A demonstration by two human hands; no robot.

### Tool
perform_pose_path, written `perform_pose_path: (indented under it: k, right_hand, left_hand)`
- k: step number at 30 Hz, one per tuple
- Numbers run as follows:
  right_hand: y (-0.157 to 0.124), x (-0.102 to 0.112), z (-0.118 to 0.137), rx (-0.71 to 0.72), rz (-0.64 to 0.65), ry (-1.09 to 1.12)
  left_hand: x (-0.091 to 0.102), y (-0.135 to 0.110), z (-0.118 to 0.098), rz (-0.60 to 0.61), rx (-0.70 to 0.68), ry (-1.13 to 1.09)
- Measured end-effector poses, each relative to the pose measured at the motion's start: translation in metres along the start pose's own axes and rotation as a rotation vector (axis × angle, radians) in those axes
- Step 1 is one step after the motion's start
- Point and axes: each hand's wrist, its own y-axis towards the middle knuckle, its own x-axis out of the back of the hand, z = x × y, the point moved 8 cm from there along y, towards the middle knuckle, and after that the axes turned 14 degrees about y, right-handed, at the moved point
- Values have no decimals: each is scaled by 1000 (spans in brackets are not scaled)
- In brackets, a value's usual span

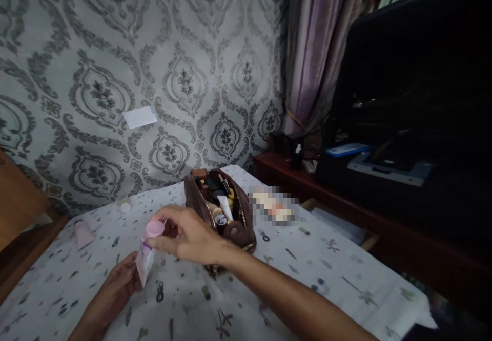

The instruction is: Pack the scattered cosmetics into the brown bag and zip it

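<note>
A white squeeze tube (144, 263) with a pink cap is tilted in front of me, cap end up. My right hand (182, 236) grips it around the cap, thumb and fingers closed. Lower down, my left hand (120, 282) has its fingers closed on the tube's flat end. Just behind my right hand stands a brown cosmetics bag (240, 203), unzipped. Inside the bag lie a white tube (225, 208), a dark round-topped item (220, 221) and several other small items. My right forearm passes in front of the bag's near end.
On the patterned tablecloth (307, 279) at left lie another pink tube (83, 234) and a small clear item with a white round part (125, 206). A blurred-out item (272, 205) lies right of the bag. A dark red cabinet (277, 169) borders the table's right side.
</note>
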Motion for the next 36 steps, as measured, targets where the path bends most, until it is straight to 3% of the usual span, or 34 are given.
perform_pose_path:
  k: [4, 8, 12, 18, 23, 36]
  right_hand:
    - [6, 48, 34, 103, -31, 11]
    - [7, 100, 59, 128, -166, -46]
    - [0, 128, 72, 175, -246, -208]
    - [-8, 146, 72, 251, -326, -457]
    - [0, 154, 52, 180, -311, -584]
    - [45, 148, -11, -111, -16, -931]
  left_hand:
    - [-1, 1, -1, 25, -35, 81]
    - [-3, 0, -1, -10, -29, 113]
    - [0, 1, -1, -61, -28, 117]
    - [14, 11, 8, -33, 57, 181]
    - [18, 14, 9, -69, 87, 178]
    - [4, 6, 4, -71, 38, 156]
